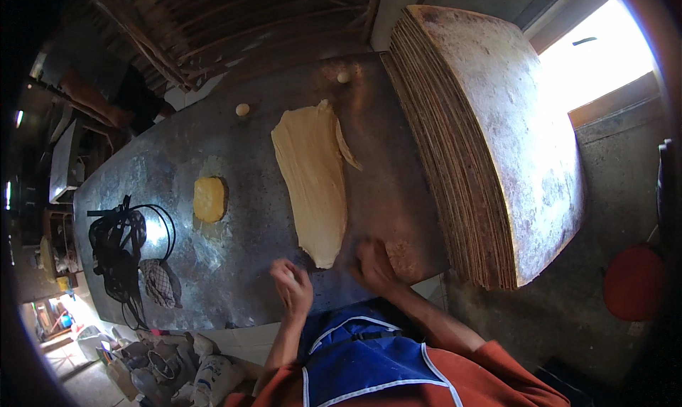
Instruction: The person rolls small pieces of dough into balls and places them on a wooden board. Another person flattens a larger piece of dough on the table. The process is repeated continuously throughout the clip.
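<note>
Bright window (611, 59) right of dark worktable (249, 158), slatted woodwork (234, 27) beyond

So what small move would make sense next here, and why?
Probably bringing the left hand and right hand in to the near end of the pale dough sheet: they flank that end, apparently without touching it, while the sheet lies lengthwise away from them.

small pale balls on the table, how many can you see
2. One ball lies left of the far end of the dough sheet; the other ball lies beyond that end, slightly right.
</note>
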`<move>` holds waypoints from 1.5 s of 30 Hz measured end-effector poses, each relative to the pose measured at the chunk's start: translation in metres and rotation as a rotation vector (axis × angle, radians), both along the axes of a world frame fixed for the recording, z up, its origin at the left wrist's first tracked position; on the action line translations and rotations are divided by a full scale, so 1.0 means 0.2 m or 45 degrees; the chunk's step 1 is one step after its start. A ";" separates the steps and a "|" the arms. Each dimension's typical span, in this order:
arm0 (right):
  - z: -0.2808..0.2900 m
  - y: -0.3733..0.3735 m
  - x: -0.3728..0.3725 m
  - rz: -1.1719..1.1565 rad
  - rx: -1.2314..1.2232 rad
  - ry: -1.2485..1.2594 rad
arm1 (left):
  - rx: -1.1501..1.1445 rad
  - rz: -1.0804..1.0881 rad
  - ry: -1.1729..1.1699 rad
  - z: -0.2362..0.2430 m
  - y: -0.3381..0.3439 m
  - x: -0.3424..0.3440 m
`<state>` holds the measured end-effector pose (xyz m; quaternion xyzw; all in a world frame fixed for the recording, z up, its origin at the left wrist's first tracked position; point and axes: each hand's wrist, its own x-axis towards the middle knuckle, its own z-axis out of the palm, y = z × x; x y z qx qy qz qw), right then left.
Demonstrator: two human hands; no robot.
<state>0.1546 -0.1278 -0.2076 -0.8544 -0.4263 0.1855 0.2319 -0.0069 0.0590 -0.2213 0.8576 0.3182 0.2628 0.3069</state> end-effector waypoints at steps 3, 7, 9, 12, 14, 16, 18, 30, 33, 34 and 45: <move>-0.03 -0.24 0.22 0.075 0.588 0.415 | 0.165 -0.362 -0.007 0.01 0.10 -0.27; 0.00 0.03 0.25 -0.156 0.390 -0.281 | -0.049 0.065 0.171 -0.02 0.24 -0.08; -0.04 0.05 0.02 -0.125 0.409 -0.214 | -0.116 0.195 -0.007 -0.03 0.00 0.01; -0.16 -0.24 0.19 0.241 0.551 0.037 | 0.324 -0.343 0.007 0.00 0.00 -0.29; -0.06 -0.18 0.36 0.116 0.440 -0.104 | 0.124 -0.061 0.109 0.01 0.15 -0.29; 0.02 -0.09 0.29 -0.095 0.326 -0.208 | -0.080 0.253 0.147 0.02 0.26 -0.11; 0.02 0.07 0.09 -0.236 0.334 -0.172 | -0.046 0.211 0.085 0.07 0.07 -0.02; -0.17 -0.29 0.12 0.002 0.093 0.066 | 0.050 -0.204 0.299 0.19 0.08 -0.34; -0.10 -0.41 0.21 -0.132 0.132 -0.145 | 0.060 -0.580 0.639 0.40 0.21 -0.34; -0.05 -0.42 0.18 -0.150 0.211 -0.204 | 0.003 -0.746 0.712 0.47 0.23 -0.31; 1.19 -0.88 0.18 -0.334 0.819 0.070 | -0.090 -1.424 -0.504 1.33 -0.71 1.23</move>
